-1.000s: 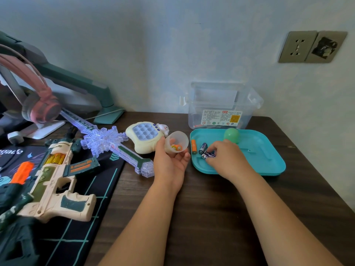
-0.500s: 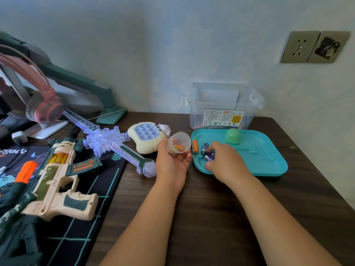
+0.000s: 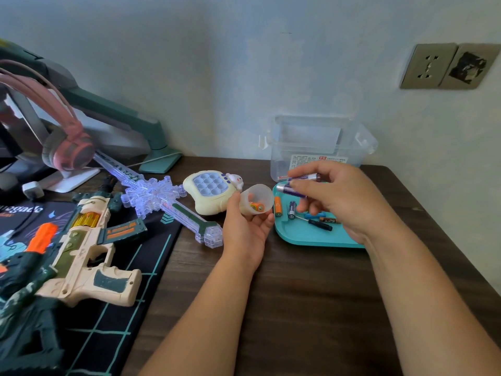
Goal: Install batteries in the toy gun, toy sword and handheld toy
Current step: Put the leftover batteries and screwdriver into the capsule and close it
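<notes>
Purple batteries [image 3: 298, 184] pinched in your right hand [image 3: 341, 196], lifted over tray [image 3: 303, 237]. Left hand [image 3: 248, 226] cradles cup [image 3: 256, 199], tilted toward them, likely to gather cells for toys.

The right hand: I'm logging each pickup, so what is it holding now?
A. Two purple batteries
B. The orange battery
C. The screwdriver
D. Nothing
A: the right hand is raised above the teal tray with two purple batteries pinched in its fingers, while the screwdriver and the orange battery lie in the tray.
</notes>
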`<state>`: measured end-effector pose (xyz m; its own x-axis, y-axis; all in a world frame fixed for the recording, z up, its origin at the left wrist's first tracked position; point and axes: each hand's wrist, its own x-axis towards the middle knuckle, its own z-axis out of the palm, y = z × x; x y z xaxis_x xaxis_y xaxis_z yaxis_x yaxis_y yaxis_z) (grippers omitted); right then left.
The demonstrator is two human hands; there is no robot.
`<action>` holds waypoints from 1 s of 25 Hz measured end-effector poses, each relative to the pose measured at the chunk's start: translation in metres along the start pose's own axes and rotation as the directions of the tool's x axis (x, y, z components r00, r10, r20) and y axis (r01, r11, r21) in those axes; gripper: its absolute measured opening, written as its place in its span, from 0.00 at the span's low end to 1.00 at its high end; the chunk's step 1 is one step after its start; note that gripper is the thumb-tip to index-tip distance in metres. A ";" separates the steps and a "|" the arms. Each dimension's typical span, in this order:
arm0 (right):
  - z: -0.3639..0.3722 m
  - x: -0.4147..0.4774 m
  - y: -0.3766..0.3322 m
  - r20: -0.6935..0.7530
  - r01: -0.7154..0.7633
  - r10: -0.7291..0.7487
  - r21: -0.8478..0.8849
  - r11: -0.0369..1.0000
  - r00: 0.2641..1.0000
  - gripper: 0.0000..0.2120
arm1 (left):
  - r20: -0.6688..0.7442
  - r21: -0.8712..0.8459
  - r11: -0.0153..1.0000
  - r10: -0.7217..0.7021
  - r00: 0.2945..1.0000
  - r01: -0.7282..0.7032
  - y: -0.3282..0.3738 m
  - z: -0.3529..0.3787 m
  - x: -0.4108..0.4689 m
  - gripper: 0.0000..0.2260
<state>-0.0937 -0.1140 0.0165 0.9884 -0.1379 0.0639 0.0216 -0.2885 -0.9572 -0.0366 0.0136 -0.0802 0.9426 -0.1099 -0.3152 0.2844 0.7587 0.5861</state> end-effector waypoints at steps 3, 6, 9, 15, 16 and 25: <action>0.018 0.002 0.006 0.055 0.026 -0.022 -0.063 0.998 0.998 0.07 | 0.070 0.054 0.999 0.002 0.998 -0.006 -0.003 -0.004 0.002 0.20; 0.037 0.012 0.027 -0.093 0.087 -0.111 -0.227 0.970 0.989 0.07 | 0.109 0.085 0.996 0.005 0.994 -0.015 -0.005 -0.003 0.002 0.19; 0.047 0.015 0.034 -0.156 0.160 -0.243 -0.416 0.895 0.957 0.09 | 0.095 0.065 0.998 0.000 0.995 -0.006 -0.004 -0.003 0.004 0.18; 0.046 0.017 0.037 -0.237 0.102 -0.150 -0.200 0.974 0.960 0.08 | 0.083 0.056 0.998 -0.015 0.996 0.010 -0.002 -0.003 0.005 0.17; 0.048 0.016 0.038 -0.257 0.116 -0.172 -0.219 0.969 0.951 0.08 | 0.086 0.058 0.998 -0.013 0.996 0.008 -0.002 -0.003 0.005 0.17; 0.049 0.014 0.032 -0.205 0.204 -0.256 -0.245 0.948 0.945 0.09 | 0.038 0.014 1.000 -0.025 0.999 0.024 -0.001 -0.002 0.005 0.14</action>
<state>-0.0718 -0.0786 -0.0269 0.8973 -0.2507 0.3635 0.1852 -0.5335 -0.8252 -0.0325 0.0133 -0.0836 0.9412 -0.1527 -0.3015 0.3097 0.7468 0.5885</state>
